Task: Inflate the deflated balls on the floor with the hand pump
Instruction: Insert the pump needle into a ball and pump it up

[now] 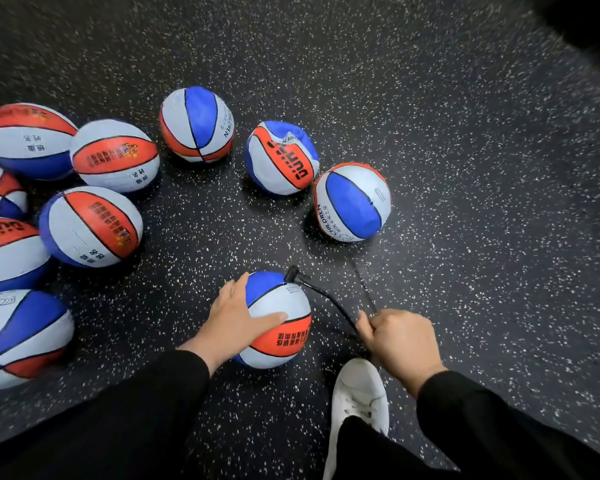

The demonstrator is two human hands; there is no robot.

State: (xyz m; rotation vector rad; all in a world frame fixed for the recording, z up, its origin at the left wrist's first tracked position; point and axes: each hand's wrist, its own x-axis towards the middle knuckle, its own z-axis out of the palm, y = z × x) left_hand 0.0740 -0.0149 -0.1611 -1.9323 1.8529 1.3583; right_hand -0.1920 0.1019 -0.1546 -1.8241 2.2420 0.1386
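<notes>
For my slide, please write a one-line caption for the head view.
Left hand steadies a ball on the floor while right hand grips the pump, hose attached.

You're over a dark rubber floor w/ white speckles, filling the whole frame. Upper right corner: a black blurred shape, can't tell what. Light's even, soft shadows.

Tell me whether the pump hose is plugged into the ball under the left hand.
Plugged in. The hose ends at a black nozzle seated on the ball at the top of its blue panel.
</notes>
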